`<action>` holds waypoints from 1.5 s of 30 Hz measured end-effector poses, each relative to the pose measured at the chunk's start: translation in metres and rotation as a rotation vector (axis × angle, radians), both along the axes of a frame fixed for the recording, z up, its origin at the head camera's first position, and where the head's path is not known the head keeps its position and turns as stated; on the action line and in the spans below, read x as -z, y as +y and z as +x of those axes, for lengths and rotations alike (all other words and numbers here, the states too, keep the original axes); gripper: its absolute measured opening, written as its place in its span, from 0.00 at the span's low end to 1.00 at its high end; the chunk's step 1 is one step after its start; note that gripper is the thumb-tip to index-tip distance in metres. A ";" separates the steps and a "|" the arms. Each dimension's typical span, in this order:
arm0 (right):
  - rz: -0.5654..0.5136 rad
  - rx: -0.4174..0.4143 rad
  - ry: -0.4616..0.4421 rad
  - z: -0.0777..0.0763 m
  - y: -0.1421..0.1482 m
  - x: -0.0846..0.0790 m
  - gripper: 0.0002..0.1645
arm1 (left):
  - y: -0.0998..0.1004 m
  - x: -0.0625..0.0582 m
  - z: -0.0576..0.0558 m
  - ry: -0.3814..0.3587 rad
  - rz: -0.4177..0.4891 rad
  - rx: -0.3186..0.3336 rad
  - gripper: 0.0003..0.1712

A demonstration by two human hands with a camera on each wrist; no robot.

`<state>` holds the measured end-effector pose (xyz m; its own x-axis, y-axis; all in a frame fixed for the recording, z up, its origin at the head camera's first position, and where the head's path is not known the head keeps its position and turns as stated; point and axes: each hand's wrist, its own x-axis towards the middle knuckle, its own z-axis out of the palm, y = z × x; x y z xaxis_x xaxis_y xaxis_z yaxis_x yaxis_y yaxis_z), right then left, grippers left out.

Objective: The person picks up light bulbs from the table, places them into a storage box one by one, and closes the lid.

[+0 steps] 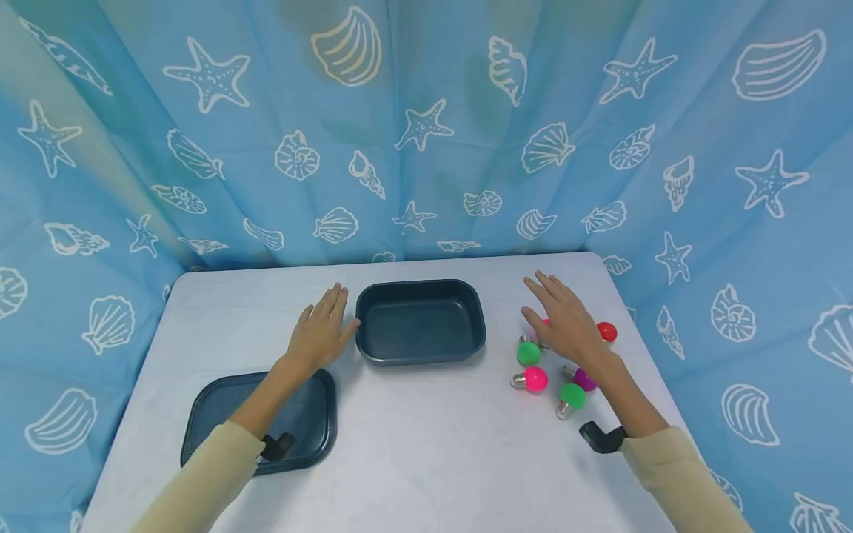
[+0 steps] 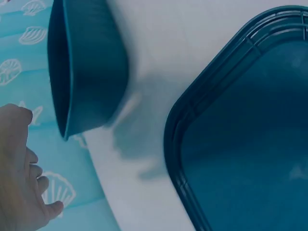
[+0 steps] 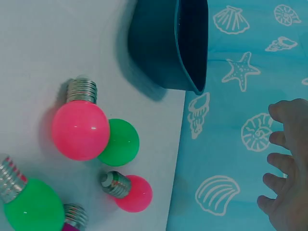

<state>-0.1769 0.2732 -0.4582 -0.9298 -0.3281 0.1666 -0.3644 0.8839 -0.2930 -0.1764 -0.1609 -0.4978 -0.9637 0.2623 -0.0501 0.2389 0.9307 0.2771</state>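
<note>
My left hand [image 1: 316, 334] is held out with straight fingers at the left side of a dark blue rectangular tub [image 1: 421, 322]; its thumb tip is right at the rim. Nothing is in its grasp. Under the left forearm lies a dark blue lid or tray [image 1: 313, 414]. Over on the right, my right hand [image 1: 563, 318] hovers with fingers spread and holds nothing. Below and around it lie several coloured light bulbs: a pink bulb [image 1: 536, 380], a green bulb [image 1: 572, 396], another green bulb [image 1: 529, 354], a purple bulb [image 1: 585, 380] and a red bulb [image 1: 606, 331]. One more pink bulb [image 3: 134, 193] is partly hidden by the right hand in the head view.
A white-covered table [image 1: 426, 444] bears everything. Behind it and along both sides hangs a blue curtain [image 1: 426, 178] with white shell and starfish prints. A black wrist-camera mount [image 1: 603, 438] sits at the right wrist, another mount [image 1: 276, 446] at the left.
</note>
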 end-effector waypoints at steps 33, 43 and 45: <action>-0.343 0.306 -0.183 0.069 0.043 0.044 0.31 | 0.018 0.042 0.000 0.005 -0.015 0.001 0.45; -0.440 0.344 -0.302 0.098 0.066 0.065 0.28 | 0.019 0.044 -0.004 0.004 -0.012 0.004 0.45; -0.445 0.351 -0.318 0.102 0.070 0.069 0.27 | 0.021 0.043 -0.005 0.009 -0.004 0.008 0.45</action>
